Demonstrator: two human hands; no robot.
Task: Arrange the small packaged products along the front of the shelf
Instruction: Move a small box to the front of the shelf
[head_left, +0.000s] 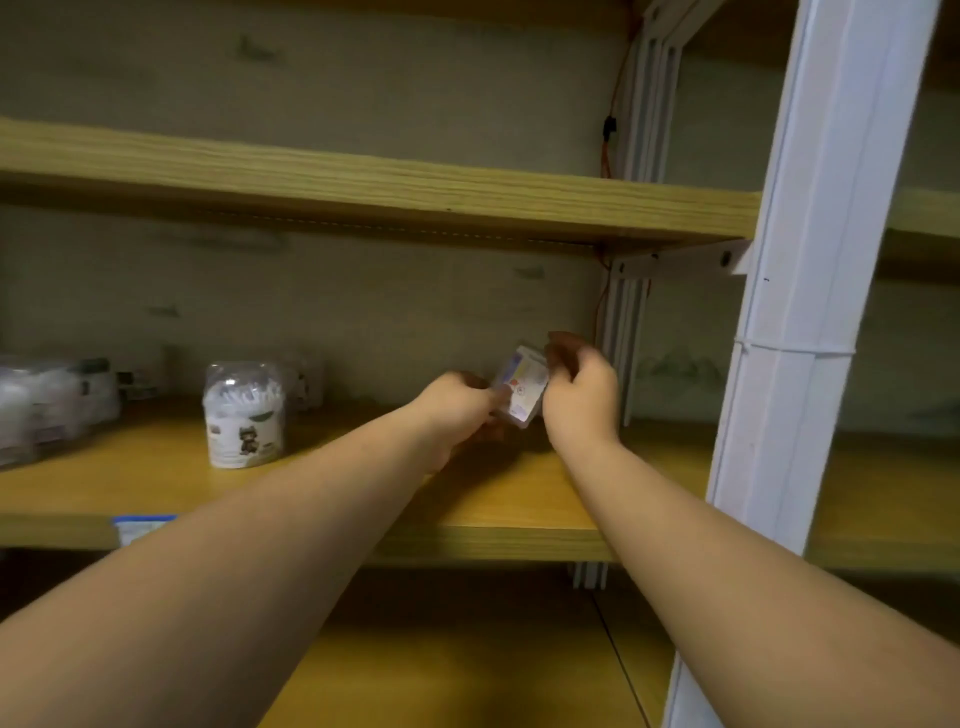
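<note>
Hands (519, 405) grip packet (522, 387); tub (244, 415) well left.

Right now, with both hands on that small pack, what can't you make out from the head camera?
- Small pack: print blurred, partly covered by left hand and right hand.
- Whether the pack touches the shelf: hidden by the hands.
- Wrapped bundle: cut off by the left edge, blurred.
- Items behind the cotton swab tub: dark, blurred.
- Blue-lidded item: mostly hidden by the left forearm.
</note>
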